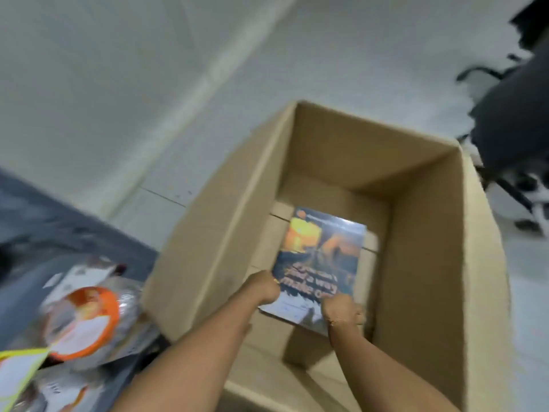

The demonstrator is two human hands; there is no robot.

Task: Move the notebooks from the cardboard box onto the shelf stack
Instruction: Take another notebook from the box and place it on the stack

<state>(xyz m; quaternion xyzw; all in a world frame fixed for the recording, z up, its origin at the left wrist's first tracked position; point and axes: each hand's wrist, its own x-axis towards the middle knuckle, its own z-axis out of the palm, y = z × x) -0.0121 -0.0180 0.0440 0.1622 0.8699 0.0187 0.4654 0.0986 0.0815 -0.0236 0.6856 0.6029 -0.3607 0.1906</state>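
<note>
Two bare forearms enter from the lower edge and reach down into an open cardboard box (430, 263). Left hand (264, 288) is closed in a narrow grip on the near left edge of a notebook (322, 263); right hand (343, 312) is closed on the near right corner of the same notebook, fingers curled over the cover. One notebook is visible: a glossy cover in blue and orange with pale lettering, partly blurred and not fully legible. It lies inside the box, near end in the hands, far end toward the far wall; whether it rests on the box floor or is lifted clear cannot be told.

Box count: one. Its four walls stand upright and the top is open. Bare cardboard floor shows on all sides of the notebook, with more room on the right and far sides than on the left. The near wall sits directly beneath the forearms.

Left of the box, a dark grey surface (74, 233) carries clear-wrapped packages, one with an orange ring (89, 319); the image is blurred there and the count is uncertain. Pale floor (118, 84) lies open beyond the box. One black office chair (511, 114) stands at the far right, near the box's right corner.
</note>
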